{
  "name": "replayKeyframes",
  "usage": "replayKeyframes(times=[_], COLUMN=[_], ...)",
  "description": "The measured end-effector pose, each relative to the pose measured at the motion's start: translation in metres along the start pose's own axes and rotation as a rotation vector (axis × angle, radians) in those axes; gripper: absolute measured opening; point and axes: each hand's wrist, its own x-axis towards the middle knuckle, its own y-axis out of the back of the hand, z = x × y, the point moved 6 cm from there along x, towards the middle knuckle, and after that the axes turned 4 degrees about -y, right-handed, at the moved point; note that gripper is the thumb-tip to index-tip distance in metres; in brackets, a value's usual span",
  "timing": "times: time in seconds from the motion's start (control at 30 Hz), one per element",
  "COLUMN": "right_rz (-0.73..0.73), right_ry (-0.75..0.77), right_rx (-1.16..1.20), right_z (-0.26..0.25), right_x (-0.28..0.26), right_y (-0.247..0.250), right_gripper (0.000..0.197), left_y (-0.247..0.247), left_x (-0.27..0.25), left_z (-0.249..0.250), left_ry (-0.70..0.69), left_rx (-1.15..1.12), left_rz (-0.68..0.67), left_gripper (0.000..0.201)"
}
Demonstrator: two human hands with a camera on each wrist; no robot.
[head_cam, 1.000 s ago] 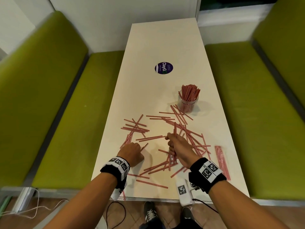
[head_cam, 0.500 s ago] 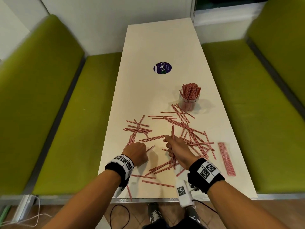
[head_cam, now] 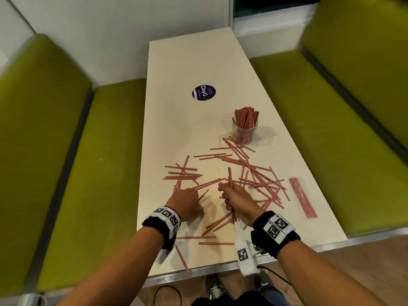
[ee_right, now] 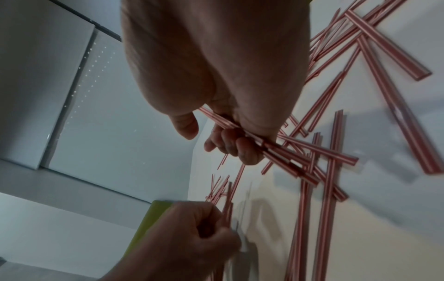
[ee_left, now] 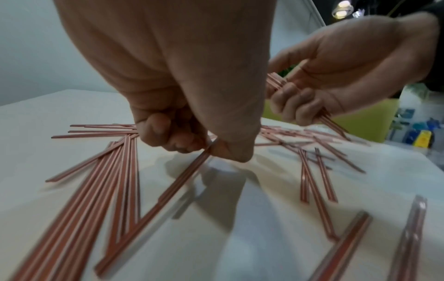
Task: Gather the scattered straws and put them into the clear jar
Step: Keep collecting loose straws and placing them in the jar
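many red straws stand packed in the clear jar (head_cam: 244,129), right of centre on the table (head_cam: 176,129). right hand (head_cam: 237,200) fists a bundle (head_cam: 230,180); left hand (head_cam: 187,203) pinches one straw (ee_left: 185,178) off the table. loose straws (head_cam: 260,180) scattered mid-frame, count unclear, blurred.

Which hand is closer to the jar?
Right. The right hand, gripping a bundle of straws, is below and slightly left of the jar in the head view; the left hand, pinching a straw, is farther left.
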Motion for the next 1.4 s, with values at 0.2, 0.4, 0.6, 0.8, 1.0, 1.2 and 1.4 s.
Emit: replayKeyframes(times=[0.2,0.4,0.6,0.8,1.0,1.2,1.4], right_rz=[-0.145,-0.145,-0.122,-0.133,-0.150,-0.145,-0.145], right_ry=[0.069,0.033,0.092,0.236,0.093,0.012,-0.054], right_rx=[-0.017,0.072,-0.070,-0.314,0.002,0.064,0.072], right_z=[-0.007,-0.027,-0.039,-0.055,-0.042,-0.034,-0.028], right_x=[-0.017,-0.020,-0.013,-0.013,-0.004,-0.008,-0.010], right_y=[-0.020,-0.015,0.017,0.040,0.074,0.098,0.115], right_gripper=[0.038,0.042,0.043,0.046,0.029,0.026,0.020], left_y=[0.045,0.079,0.078,0.057,0.011,-0.029,-0.023], left_x=[-0.002,0.003,0.006,-0.009,-0.024,-0.009,-0.001], left_z=[0.026,0.060,0.080,0.098,0.086,0.099,0.098], left_ry=[-0.068,-0.057,-0.091,-0.079,0.230,0.243,0.179], left_rx=[-0.258,-0.336,-0.502,-0.773,-0.518,-0.261,-0.195], left_rz=[0.215,0.316,0.355,0.452,0.304,0.102,0.128], left_gripper=[0.024,0.012,0.018,0.055,0.068,0.060,0.023])
